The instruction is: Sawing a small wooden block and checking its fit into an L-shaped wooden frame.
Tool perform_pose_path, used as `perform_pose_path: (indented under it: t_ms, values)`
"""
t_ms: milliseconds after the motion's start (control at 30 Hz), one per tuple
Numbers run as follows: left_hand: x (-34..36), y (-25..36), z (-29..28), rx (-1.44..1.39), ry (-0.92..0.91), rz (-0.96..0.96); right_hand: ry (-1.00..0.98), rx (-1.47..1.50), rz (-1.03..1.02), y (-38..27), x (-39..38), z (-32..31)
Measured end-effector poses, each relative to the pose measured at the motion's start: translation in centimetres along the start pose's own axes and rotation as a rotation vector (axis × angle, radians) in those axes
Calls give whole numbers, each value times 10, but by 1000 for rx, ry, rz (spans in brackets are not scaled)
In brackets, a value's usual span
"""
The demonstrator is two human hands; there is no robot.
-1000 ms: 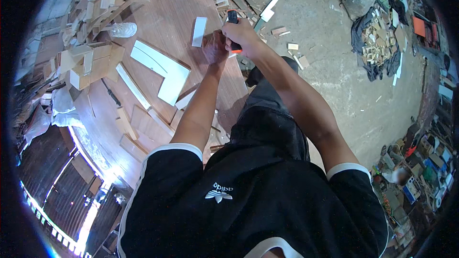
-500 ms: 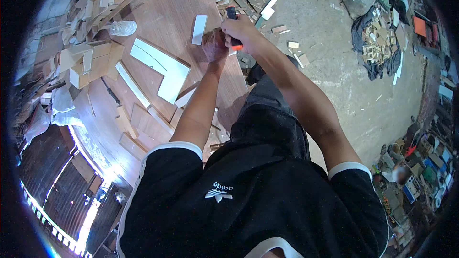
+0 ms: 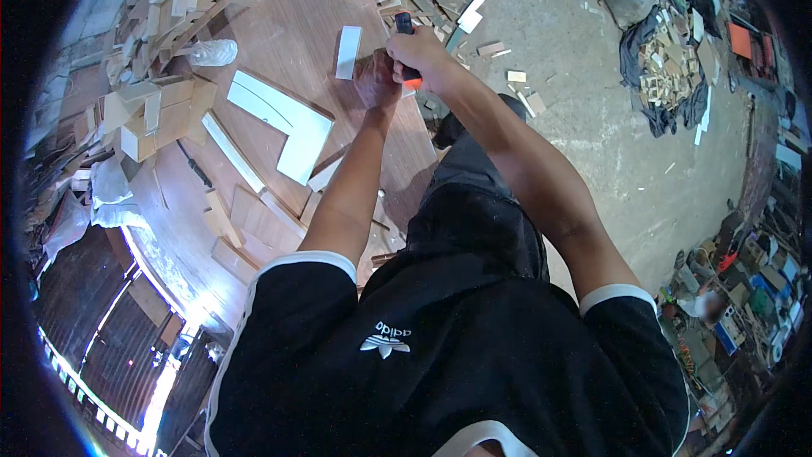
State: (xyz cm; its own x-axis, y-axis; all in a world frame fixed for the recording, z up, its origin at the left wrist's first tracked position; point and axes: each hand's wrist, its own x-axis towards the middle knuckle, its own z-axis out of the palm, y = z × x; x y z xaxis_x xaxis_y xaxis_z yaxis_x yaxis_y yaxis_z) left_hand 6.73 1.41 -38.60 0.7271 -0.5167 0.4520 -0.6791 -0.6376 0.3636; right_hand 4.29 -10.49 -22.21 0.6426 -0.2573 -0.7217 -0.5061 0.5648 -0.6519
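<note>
Tool (image 3: 404, 24), black and orange, projects from both sides of your right grip (image 3: 419, 49) clasping it, beside your left grip (image 3: 375, 81), whose closure is indiscernible.

"What finish do we see on the tabletop (image 3: 288, 25)?"

"We read it as brown grained wood, smooth and faintly glossy. The L-shaped board (image 3: 292, 125) on it shows us a smooth white face and a bare wood edge."

"And the tool (image 3: 404, 24) by the tabletop's right edge?"

"It looks to us like black and orange plastic."

"Beyond that edge?"

"We see a floor (image 3: 609, 144) of matt, rough-looking concrete."
</note>
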Motion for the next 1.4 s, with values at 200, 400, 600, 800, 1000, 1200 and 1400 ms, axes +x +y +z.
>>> perform_pose_path:
  t_ms: [200, 400, 600, 800, 1000, 1200, 1400]
  values:
    - [17, 24, -9, -128, -216, -133, 99, -90, -82, 17, 22, -15]
    - [-8, 6, -6, -160, -136, -112, -8, 15, -46, 10, -4, -4]
    - [6, 16, -16, -155, -204, -176, 60, -80, -46, 9, 7, -7]
    - [-1, 0, -5, -85, -92, -84, -13, -13, 21, -2, -7, 3]
    - [1, 4, -1, -95, -104, -78, -51, 64, -40, 3, -5, -4]
    - [6, 18, -17, -80, 106, 15, -4, 15, -3, 7, -14, -6]
    - [3, 0, -10, -84, -20, -52, -45, 78, -31, 0, -20, 5]
